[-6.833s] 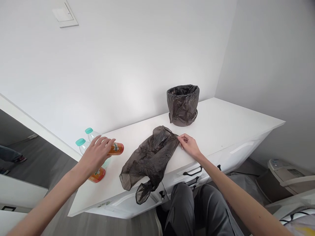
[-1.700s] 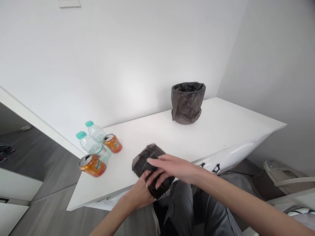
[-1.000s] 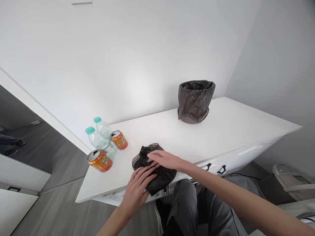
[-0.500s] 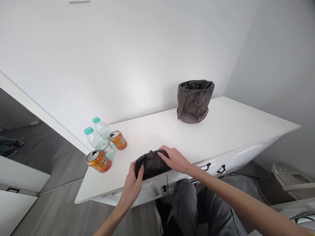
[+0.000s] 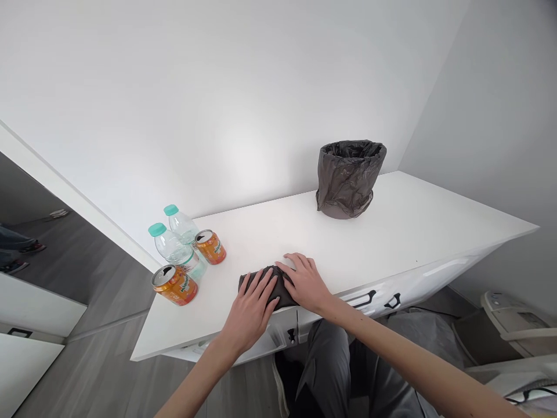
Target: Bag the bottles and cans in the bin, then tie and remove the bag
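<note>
A thin dark plastic bag [image 5: 284,298] lies at the near edge of the white table [image 5: 270,232], right of the drink cans and nearer than the bin. The left hand [image 5: 251,312] is palm down on its left part, fingers stretched out and slightly spread; the right hand [image 5: 306,284] covers its right end, fingers also extended. The two hands are side by side, pressing rather than visibly gripping, though the bag's underside is hidden. Whether their fingertips touch each other is not clear.

The folding looks well along: the bag is already a compact, roughly oblong bundle. What seems left is flattening, since it bulges a little and nothing but the hands appears to keep it down.

The film is soft, dark and faintly shiny. Similar crinkled film forms the liner [image 5: 346,177] fitted over the bin [image 5: 342,214] on the far side of the table, its mouth open and its lower edge bunched above the bin's smooth, rounded base.

At the left stand a near can [image 5: 176,286] and a far can [image 5: 211,248], both orange metal cylinders with opened tops. Beside them are a near bottle [image 5: 171,247] and a far bottle [image 5: 184,227], clear plastic with turquoise caps.
</note>
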`<state>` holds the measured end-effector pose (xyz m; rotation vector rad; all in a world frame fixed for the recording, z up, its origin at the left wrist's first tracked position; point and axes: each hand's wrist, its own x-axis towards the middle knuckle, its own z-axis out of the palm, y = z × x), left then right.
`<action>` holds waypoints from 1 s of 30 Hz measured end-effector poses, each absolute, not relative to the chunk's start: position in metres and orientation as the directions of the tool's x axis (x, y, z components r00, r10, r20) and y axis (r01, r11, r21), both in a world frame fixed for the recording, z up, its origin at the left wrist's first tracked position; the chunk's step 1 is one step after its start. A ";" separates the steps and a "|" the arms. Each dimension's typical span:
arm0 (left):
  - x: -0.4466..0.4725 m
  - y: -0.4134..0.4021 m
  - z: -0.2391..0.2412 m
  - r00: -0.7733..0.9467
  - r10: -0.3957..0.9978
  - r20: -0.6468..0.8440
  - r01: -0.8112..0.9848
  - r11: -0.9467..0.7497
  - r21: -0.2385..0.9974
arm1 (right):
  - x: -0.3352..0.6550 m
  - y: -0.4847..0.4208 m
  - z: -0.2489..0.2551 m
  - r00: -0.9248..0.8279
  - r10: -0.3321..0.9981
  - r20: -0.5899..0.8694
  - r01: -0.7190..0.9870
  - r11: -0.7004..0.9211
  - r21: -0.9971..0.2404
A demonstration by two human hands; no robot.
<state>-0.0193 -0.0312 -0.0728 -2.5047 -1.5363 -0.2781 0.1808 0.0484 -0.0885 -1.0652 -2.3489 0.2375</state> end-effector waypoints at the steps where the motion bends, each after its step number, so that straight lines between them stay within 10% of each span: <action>1: -0.021 -0.032 -0.075 0.443 0.860 0.252 0.894 -0.444 -0.056 | 0.182 0.049 -0.094 -0.539 0.738 0.405 0.659 0.669 -0.344; 12: -0.041 -0.034 -0.082 0.387 0.899 0.205 0.880 -0.427 0.210 | 0.173 0.030 -0.088 -0.474 0.756 0.452 0.653 0.646 -0.395; 20: -0.063 -0.045 -0.071 -0.204 0.913 0.354 0.757 -0.082 0.649 | 0.124 -0.027 -0.081 -0.578 0.746 0.332 0.629 0.666 -0.401; 30: -0.060 -0.043 -0.071 -0.237 0.898 0.371 0.774 -0.057 0.631 | 0.159 0.024 -0.086 -0.476 0.848 0.232 0.760 0.529 -0.378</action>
